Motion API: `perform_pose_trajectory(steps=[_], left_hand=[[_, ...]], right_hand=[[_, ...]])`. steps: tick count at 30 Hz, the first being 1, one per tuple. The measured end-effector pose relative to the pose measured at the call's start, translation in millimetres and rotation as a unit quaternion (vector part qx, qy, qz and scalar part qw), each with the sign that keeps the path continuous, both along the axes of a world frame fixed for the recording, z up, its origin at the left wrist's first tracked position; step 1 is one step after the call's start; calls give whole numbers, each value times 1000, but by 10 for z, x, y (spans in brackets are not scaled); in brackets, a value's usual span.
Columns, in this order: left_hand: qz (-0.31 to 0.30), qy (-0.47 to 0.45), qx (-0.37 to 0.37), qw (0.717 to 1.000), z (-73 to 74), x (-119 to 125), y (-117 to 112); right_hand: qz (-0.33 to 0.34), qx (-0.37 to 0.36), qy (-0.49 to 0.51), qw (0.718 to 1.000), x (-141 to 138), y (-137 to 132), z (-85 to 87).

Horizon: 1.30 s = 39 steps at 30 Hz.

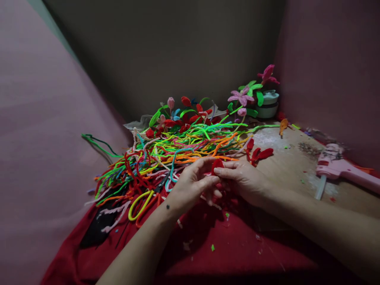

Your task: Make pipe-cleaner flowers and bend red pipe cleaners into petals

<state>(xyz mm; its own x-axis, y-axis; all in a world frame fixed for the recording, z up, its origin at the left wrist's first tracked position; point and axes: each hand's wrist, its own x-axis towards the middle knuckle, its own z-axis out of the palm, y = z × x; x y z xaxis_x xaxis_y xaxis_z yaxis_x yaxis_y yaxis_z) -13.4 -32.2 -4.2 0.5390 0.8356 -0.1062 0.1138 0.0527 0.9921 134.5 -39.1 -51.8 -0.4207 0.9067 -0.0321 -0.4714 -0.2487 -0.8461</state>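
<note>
A small red loop of fuzzy pipe cleaner [217,165] is between my two hands, above the front part of the table. My right hand [245,180] pinches it between thumb and fingers from the right. My left hand [194,182] is curled round its left side, fingertips and thumb close against it. Part of the loop is hidden by the fingers. Just beyond my hands spreads a large heap of coloured pipe cleaners [184,146]. Red petal-shaped pieces [258,154] lie behind my right hand.
Scissors with yellow and orange handles [141,206] lie left of my left hand. On the board [279,174] at right rests a pink glue gun [335,162], nozzle toward me. Finished pipe-cleaner flowers [242,96] and a pale green pot [268,105] stand at the back. Scraps dot the red cloth [231,253].
</note>
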Motion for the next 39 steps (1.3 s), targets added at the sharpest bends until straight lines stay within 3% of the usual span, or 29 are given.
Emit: perform_pose_trajectory(steps=[5, 10, 17, 22, 30, 35, 39], left_hand=[[6, -29, 5, 1000, -41, 30, 6], [16, -7, 2, 1000, -124, 33, 32], [73, -19, 94, 993, -235, 100, 23], [54, 34, 144, 987, -262, 56, 33], [7, 15, -62, 998, -61, 23, 11], [17, 14, -71, 997, -84, -1, 39], [41, 15, -36, 998, -92, -44, 74]], right_hand=[[-47, -9, 4, 999, 0, 8, 36], [-28, -38, 30, 998, -5, 6, 45], [-90, -79, 25, 993, -10, 12, 80], [-112, -77, 10, 991, 2, 24, 34], [-114, -51, -2, 992, 18, 49, 38], [-103, -47, -7, 994, 27, 33, 37], [-74, 3, -30, 997, 28, 3, 52]])
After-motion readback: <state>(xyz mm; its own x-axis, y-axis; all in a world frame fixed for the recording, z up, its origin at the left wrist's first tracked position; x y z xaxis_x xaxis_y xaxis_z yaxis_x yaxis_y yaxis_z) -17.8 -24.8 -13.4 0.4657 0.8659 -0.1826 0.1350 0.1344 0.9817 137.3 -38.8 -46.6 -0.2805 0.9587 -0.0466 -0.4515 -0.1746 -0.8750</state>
